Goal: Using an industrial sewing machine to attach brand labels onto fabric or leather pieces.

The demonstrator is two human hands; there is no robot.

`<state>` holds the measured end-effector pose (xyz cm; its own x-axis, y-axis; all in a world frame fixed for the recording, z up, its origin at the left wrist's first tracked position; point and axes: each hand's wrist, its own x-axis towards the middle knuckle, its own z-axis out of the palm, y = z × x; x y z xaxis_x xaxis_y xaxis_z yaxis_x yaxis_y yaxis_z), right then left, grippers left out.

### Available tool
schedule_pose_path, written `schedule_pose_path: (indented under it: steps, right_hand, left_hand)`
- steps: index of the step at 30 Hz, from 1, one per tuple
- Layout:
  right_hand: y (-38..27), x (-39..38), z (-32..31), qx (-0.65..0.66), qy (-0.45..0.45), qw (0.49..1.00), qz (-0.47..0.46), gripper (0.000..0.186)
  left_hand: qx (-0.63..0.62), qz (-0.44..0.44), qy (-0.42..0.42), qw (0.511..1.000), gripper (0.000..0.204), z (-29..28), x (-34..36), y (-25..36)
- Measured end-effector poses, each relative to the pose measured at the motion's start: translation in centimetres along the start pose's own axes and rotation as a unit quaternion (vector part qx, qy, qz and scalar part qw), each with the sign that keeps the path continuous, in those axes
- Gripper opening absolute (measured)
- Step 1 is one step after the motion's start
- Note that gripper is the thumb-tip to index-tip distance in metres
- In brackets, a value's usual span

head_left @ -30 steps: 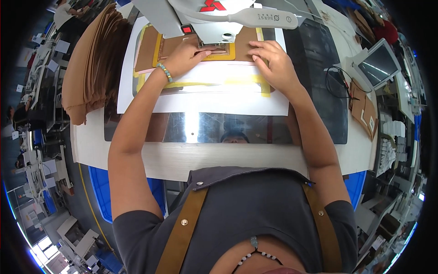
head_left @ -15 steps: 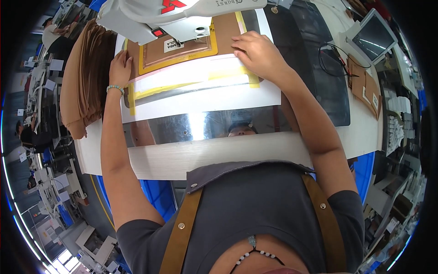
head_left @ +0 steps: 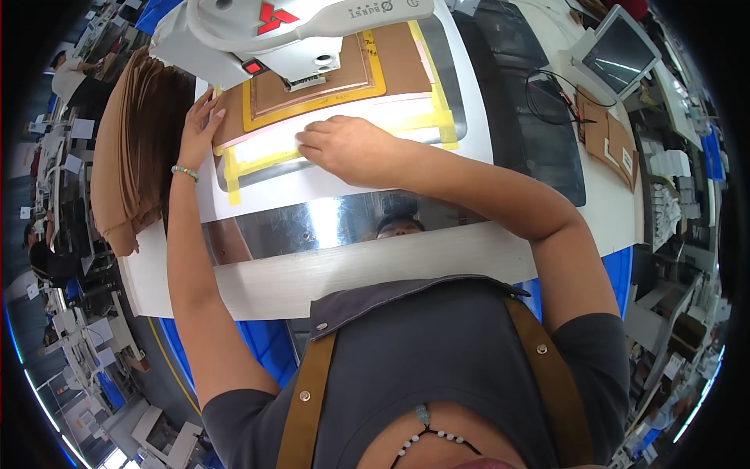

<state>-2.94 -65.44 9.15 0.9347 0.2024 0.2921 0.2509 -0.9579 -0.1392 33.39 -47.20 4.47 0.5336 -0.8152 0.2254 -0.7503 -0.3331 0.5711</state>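
Note:
A flat brown panel [head_left: 402, 59] lies under the white head of a sewing machine [head_left: 305, 47], with a yellow-edged frame [head_left: 332, 100] on it. Beneath the panel is a white sheet [head_left: 211, 187] bordered by yellow tape [head_left: 269, 162]. My left hand [head_left: 200, 125] rests at the panel's left edge, fingers apart and holding nothing. Over the taped near border lies my right hand [head_left: 348, 150], its fingers loosely bent and pointing left. Nothing shows in it, though its palm side is hidden. The machine head covers the panel's far left part.
A tall stack of brown sheets [head_left: 141, 148] stands close by my left arm. A shiny metal plate [head_left: 344, 227] lies nearer me. On the right are a screen [head_left: 621, 59], a black cable [head_left: 539, 98] and brown pieces [head_left: 605, 141]. Blue bins [head_left: 269, 348] sit below the table.
My right hand has moved left and nearer, from the panel's right side to the taped near border. My left hand stays at the left edge. The whole view has shifted slightly.

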Motion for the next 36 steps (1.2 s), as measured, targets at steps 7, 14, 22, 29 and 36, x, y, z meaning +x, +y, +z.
schedule_pose_path:
  steps: [7,14,22,29,36]
  right_hand:
    - [2.1,-2.5,-1.2,-0.011,-0.022,0.999,0.023,0.025]
    - [2.4,-2.8,0.4,-0.015,0.113,0.990,0.088,0.010]
    - [3.6,-3.1,-0.6,0.088,0.157,0.976,0.120,0.021]
    - [4.3,-3.7,-0.6,0.067,0.163,0.978,0.112,0.019]
    - [2.9,-3.0,-1.4,0.071,0.119,0.983,0.123,0.013]
  left_hand:
    - [0.038,0.009,0.047,0.998,0.038,4.3,0.9,2.3]
    - [0.043,0.016,0.071,0.996,0.029,9.4,2.8,9.6]
    - [-0.143,-0.107,0.183,0.967,0.026,10.3,2.3,12.0]
    - [-0.219,-0.101,0.264,0.934,0.026,11.3,2.2,17.2]
    - [-0.022,-0.100,0.579,0.809,0.023,-2.3,-3.9,8.5]
